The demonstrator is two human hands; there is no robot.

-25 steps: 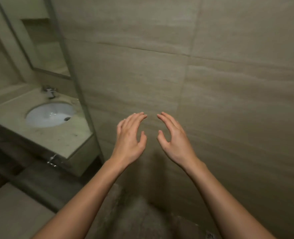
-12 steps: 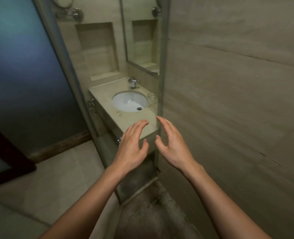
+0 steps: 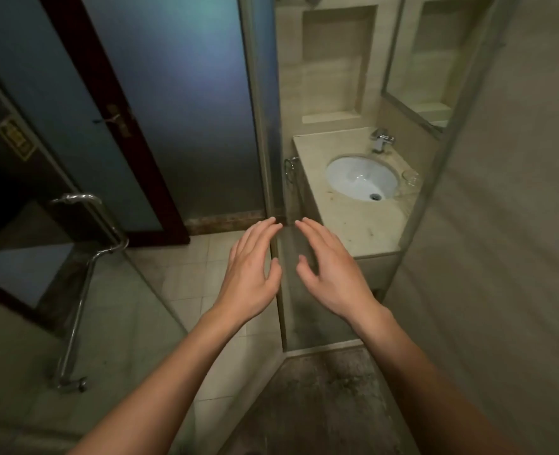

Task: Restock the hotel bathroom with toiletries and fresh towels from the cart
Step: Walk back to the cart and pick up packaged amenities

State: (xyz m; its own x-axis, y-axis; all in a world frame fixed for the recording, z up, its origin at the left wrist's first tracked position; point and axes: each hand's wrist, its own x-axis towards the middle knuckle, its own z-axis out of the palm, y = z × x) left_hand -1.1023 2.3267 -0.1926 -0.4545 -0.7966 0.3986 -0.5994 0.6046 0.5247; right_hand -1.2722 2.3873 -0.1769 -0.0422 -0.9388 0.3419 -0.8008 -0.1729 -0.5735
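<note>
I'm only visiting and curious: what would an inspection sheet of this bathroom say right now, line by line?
Surface: beige stone vanity counter with a white oval basin set into it; faint marks on the stone.
Job's things: nothing seen; no towels, toiletries or cart in view.
Clutter: one clear drinking glass on the counter, right of the basin.
Grippers: left hand and right hand both open, fingers relaxed, holding nothing, raised side by side.
Cables: nothing seen.
Surroundings: chrome tap behind the basin, wall mirror, recessed wall niche, frosted blue glass door, chrome bar handle at left, grimy shower floor.
</note>
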